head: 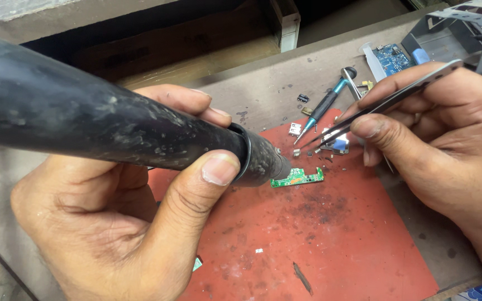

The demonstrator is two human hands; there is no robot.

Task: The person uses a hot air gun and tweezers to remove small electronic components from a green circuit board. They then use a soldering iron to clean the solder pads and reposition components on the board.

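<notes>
Beneath the left hand (124, 223), clasped around a black hot-air handle (112, 122), a small green circuit board (298, 177) is being heated; tweezers (383, 103), pinched by right-hand fingers (372, 127), are being held just beyond, no component yet lifted.

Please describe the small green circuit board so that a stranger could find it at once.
Find the red mat on the workbench. Near its upper middle, at the black hot-air tool nozzle held by the left hand, lies the green circuit board. It is the only narrow green strip there.
</notes>
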